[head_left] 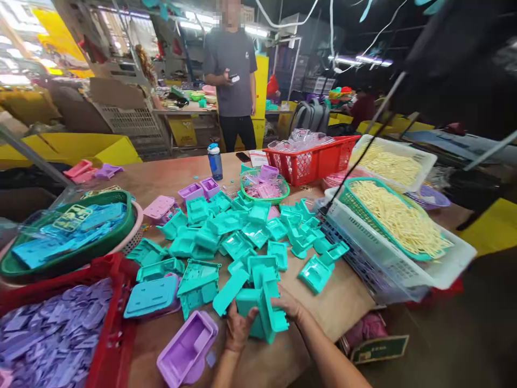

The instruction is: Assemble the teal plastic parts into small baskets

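**One teal piece in hand, a heap left**

We grip a teal plastic housing at the bench's near edge, left hand and right hand both closed on it. Beyond, the pile of loose teal parts looks mostly unhandled.

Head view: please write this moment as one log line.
left hand: grips teal plastic moulded part | right hand: grips same part | beside: purple plastic tray | surface: wooden table
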The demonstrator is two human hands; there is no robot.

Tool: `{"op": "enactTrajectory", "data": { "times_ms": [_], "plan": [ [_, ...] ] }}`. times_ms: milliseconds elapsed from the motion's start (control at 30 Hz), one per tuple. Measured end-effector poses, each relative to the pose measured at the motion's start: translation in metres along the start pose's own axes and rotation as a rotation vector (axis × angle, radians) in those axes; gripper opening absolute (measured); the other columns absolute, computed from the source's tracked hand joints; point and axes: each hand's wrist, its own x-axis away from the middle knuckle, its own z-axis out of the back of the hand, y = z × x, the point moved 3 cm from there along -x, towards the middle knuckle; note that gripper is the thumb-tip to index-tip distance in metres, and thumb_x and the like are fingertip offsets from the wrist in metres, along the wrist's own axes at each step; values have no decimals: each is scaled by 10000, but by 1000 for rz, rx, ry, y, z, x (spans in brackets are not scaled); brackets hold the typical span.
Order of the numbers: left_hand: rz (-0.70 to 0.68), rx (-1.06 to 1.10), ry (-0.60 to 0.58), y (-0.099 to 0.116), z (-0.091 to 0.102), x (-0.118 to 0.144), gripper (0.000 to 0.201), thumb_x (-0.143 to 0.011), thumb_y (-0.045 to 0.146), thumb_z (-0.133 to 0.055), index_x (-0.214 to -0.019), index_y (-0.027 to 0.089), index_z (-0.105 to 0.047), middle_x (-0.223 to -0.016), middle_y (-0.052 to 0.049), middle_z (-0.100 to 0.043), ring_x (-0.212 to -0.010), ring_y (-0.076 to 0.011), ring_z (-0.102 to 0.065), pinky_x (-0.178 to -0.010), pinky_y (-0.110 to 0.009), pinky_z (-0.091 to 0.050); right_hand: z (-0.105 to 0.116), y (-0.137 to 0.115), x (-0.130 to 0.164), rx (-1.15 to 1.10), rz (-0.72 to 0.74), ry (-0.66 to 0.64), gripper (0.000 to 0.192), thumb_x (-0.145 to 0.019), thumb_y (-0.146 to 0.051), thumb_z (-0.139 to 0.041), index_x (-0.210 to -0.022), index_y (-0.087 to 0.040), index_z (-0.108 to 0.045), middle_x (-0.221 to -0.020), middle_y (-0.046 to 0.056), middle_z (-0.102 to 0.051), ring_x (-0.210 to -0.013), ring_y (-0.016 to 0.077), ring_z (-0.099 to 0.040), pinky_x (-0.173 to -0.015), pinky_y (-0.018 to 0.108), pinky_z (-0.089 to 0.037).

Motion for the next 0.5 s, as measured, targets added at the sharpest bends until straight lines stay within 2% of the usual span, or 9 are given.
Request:
{"op": "enactTrajectory", "data": {
  "times_ms": [100,167,267,367,500],
  "plan": [
    [26,105,46,17,-8,-61,1103,-543,1004,-435,-1181,128,-639,-1180,-243,-680,-1228,-416,-587,-1092,-551,-418,19,-20,-65,32,-28,-22,750,-514,-573,-876,-1118,-181,-665,-1058,90,-717,-1093,324,-627,-1041,529,-445],
    [30,185,51,27,-7,-95,1059,-581,973,-468,-1239,155,-609,-1254,-222,-655,-1255,-375,-577,-1081,-497,-445,23,-28,-100,48,-24,2,739,-507,-527,-889,-1128,-198,-659,-1126,86,-704,-1138,316,-610,-1072,532,-425],
    [0,267,38,38,2,-122,957,-659,872,-566,-1304,165,-578,-1294,-183,-648,-1236,-323,-597,-1068,-422,-466,20,-31,-130,11,-35,24,684,-548,-513,-872,-1113,-191,-660,-1206,95,-683,-1165,320,-607,-1091,530,-418],
    [54,318,35,46,10,-115,930,-734,769,-621,-1403,135,-500,-1317,-178,-642,-1212,-308,-616,-1043,-405,-487,18,-26,-130,-13,-75,48,677,-572,-540,-854,-1110,-178,-658,-1200,112,-693,-1152,332,-620,-1081,556,-425],
    [144,278,57,54,12,-59,870,-813,663,-630,-1468,125,-435,-1407,-202,-579,-1290,-318,-570,-1080,-436,-464,21,-20,-89,70,-113,44,716,-560,-599,-834,-1117,-173,-684,-1157,132,-722,-1150,370,-627,-1065,606,-421]
  ]
}}
